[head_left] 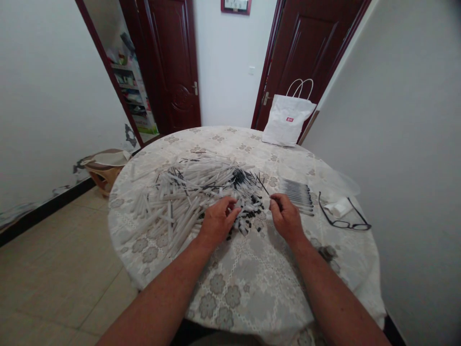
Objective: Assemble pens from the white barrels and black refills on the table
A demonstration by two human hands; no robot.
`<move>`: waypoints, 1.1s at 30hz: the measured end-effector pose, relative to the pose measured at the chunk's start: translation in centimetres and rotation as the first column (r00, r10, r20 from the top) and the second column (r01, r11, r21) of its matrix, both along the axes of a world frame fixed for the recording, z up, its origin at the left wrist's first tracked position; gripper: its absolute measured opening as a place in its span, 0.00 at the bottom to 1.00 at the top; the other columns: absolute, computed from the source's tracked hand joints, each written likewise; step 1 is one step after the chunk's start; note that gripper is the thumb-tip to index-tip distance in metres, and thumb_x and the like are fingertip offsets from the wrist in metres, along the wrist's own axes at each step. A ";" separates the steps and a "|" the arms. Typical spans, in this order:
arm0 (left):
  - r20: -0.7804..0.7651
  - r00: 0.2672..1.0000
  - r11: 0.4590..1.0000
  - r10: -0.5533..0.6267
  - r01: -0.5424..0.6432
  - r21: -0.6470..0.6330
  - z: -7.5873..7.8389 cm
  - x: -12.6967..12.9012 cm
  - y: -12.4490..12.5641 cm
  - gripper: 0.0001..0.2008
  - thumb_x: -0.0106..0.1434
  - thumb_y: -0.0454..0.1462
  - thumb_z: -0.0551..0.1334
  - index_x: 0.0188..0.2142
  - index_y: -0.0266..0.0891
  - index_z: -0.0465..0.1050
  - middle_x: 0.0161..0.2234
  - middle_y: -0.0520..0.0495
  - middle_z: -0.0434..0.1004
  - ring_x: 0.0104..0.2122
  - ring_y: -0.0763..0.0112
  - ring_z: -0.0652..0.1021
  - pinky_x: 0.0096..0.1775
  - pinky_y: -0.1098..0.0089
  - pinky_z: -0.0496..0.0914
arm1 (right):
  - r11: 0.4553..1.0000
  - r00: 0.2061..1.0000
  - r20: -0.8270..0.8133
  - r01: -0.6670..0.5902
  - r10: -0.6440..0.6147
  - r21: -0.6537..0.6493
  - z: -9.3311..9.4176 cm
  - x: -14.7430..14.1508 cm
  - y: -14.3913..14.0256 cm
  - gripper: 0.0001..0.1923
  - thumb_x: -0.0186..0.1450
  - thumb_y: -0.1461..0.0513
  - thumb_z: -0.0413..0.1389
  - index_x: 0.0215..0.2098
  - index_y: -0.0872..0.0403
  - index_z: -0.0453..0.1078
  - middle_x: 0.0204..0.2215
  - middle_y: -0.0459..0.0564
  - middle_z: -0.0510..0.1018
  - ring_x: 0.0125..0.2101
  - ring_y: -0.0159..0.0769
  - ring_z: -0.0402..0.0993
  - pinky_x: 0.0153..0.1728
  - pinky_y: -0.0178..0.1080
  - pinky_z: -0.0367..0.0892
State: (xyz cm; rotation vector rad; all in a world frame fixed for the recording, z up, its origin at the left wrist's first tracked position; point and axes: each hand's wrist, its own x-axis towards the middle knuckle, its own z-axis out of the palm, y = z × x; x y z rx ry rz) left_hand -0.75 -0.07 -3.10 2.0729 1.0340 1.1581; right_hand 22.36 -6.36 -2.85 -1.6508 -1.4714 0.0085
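Assembly seems mid-pick — left hand [218, 218] pinches into the heap of white plastic pen tubes [187, 192]; right hand [286, 216] grips a thin black refill [262, 185] — joining needs alignment.

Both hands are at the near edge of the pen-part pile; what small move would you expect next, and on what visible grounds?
Probably the left hand lifts one white tube from the pile toward the right hand. The left fingers are curled into the pile's near edge among small black pieces, while the right hand pinches something thin, too small to identify. A neat row of finished pens lies just beyond it.
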 end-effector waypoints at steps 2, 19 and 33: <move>-0.199 0.979 0.988 -0.035 0.065 0.142 -0.5 0.1 -0.2 0.09 0.67 0.40 0.63 0.44 0.40 0.75 0.37 0.46 0.80 0.37 0.65 0.79 0.42 0.66 0.71 | 1.000 1.000 -0.010 -0.011 0.011 -0.010 0.0 0.0 0.0 0.12 0.70 0.56 0.51 0.45 0.53 0.72 0.32 0.49 0.81 0.31 0.38 0.77 0.36 0.37 0.68; -0.612 0.782 0.958 0.118 0.072 0.277 1.3 -1.1 -4.9 0.07 0.70 0.36 0.57 0.41 0.42 0.73 0.36 0.46 0.76 0.37 0.64 0.77 0.38 0.68 0.70 | 0.997 0.996 0.051 -0.069 0.071 -0.038 -0.5 0.0 -0.5 0.13 0.69 0.53 0.53 0.44 0.52 0.73 0.29 0.49 0.81 0.28 0.39 0.78 0.34 0.38 0.68; -0.698 0.676 0.971 0.236 -0.195 0.139 1.2 -11.0 -8.3 0.15 0.69 0.32 0.53 0.51 0.45 0.72 0.41 0.45 0.73 0.37 0.66 0.77 0.38 0.69 0.71 | 0.996 0.993 0.087 -0.077 0.081 -0.049 -0.6 -0.4 -0.4 0.14 0.68 0.54 0.53 0.44 0.53 0.74 0.30 0.50 0.81 0.29 0.40 0.77 0.35 0.38 0.68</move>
